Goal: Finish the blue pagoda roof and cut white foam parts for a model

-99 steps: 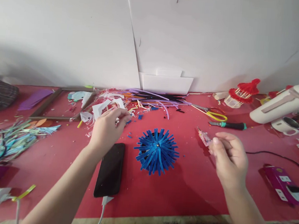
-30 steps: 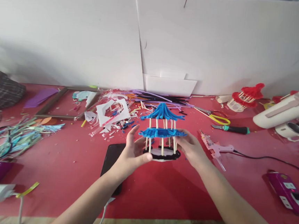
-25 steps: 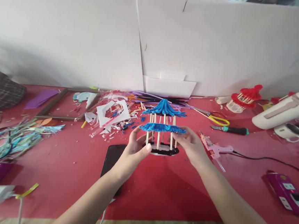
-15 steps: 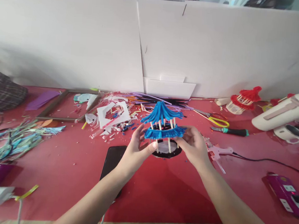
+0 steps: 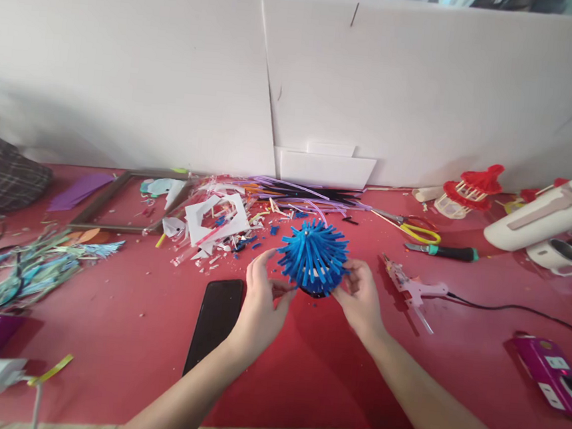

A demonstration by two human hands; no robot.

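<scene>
A small model pavilion with a roof of blue pipe-cleaner strips is between my two hands. Its pointed roof faces up toward me and hides most of the posts; a sliver of the dark base shows below. My left hand holds its left side, thumb in front and fingers curved behind. On the right side, my right hand grips it with thumb and fingertips. To the right of that hand a pink glue gun lies on the red table. A black phone rests beside my left forearm.
Scraps and a cut white card litter the back left, near purple and black pipe cleaners. Scissors, a craft knife, a red-roofed model, a flask and a mug stand or lie right. Power strips flank both sides.
The glue gun, earlier by my right hand, was put down, and both hands took up the pavilion. It was raised side-on; now it has tipped so the roof top faces me.
</scene>
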